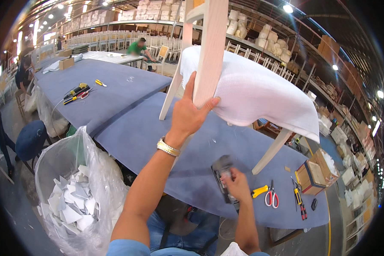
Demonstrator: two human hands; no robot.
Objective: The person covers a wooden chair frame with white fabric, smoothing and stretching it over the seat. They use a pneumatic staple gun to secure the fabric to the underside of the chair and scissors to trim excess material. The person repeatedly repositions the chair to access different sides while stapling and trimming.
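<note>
Far left, beside the worktop (158, 141): a clear plastic bag (72, 170) stands open and part-filled with pale offcuts (70, 205), close enough to the person to take scraps without a step. Behind it, a second grey-covered bench carries hand tools (77, 91) and a small cardboard box (66, 63); other people work farther back, among rows of unfinished chairs.

Centre: the left hand (190, 115), a metal watch at its wrist, is raised above the worktop. Its grip is closed round one pale wooden leg of the chair (251, 91), thumb on one side and fingers wrapped to the other. The chair is thus held off the surface and tilted, its white-upholstered seat turned toward the right, other legs pointing down and away. Held so, the seat's edge and underside probably face the person, within reach of the other hand.

Centre-right, lower: the right hand (237, 185) hangs just over the grey surface with its grip closed on a dark, blurred hand tool (222, 175), likely a stapler; a cord trails below the worktop's edge.

Right: red-handled scissors (271, 197), a yellow-handled tool (259, 191) and pliers (299, 201) lie side by side near the front edge, just beside the right hand. An open cardboard box (312, 175) sits past them, at the worktop's end.
</note>
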